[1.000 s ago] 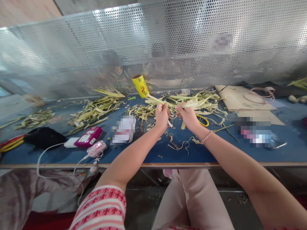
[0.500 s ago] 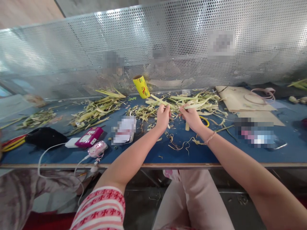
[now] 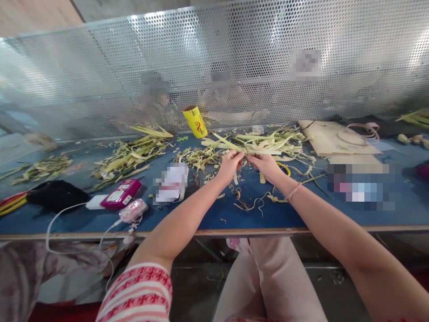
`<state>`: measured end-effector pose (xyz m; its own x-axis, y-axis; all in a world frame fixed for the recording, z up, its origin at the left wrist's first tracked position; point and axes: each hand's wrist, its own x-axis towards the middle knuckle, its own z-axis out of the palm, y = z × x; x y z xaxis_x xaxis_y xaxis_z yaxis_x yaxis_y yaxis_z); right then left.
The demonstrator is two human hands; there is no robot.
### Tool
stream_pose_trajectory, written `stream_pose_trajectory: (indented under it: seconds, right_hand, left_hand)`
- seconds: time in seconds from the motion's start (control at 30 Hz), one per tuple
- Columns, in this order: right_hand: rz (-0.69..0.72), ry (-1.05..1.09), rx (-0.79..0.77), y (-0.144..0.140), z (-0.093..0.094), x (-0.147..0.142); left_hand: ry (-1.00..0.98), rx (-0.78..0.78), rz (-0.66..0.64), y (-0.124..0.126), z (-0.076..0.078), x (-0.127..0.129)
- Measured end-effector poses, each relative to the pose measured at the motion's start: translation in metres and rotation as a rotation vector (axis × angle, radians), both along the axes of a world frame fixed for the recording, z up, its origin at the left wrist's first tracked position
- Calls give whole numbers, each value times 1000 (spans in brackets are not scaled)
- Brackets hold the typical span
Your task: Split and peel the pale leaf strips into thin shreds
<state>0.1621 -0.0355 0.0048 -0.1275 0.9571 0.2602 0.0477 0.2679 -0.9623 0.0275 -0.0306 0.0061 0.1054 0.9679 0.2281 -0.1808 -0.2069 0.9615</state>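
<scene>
Fingers [image 3: 237, 158] of the left hand [image 3: 231, 165] and right hand [image 3: 267, 164] pinch flat, fibrous leaf strips [image 3: 266, 152] above the blue worktop [image 3: 284, 219], near a yellow cylindrical tube [image 3: 195, 122].

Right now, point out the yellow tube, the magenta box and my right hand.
Yellow tube [image 3: 195, 122], head view: its printed side.
Magenta box [image 3: 121, 194], head view: its labelled top.
Right hand [image 3: 265, 165], head view: back of the hand.

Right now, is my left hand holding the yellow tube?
No, the yellow tube stands on the table, apart from your left hand.
</scene>
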Motion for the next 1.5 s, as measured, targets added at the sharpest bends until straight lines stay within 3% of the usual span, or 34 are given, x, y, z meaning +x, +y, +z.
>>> stream_pose_trajectory:
  seconds: [0.27,0.57,1.23,1.37,1.5]
  right_hand:
    - [56,-34,32,-9,9,2]
    - [108,138,-72,-15,15,-1]
    - [112,173,-134,-18,17,-2]
    - [89,0,-17,-11,12,1]
    - [-82,-473,415,-6,9,8]
  left_hand:
    - [-75,-73,-65,-7,8,1]
    - [-121,-70,-106,-6,5,1]
    - [-102,-32,-93,-6,6,1]
    - [-61,-26,-76,-2,3,0]
    - [149,77,71,8,0,-10]
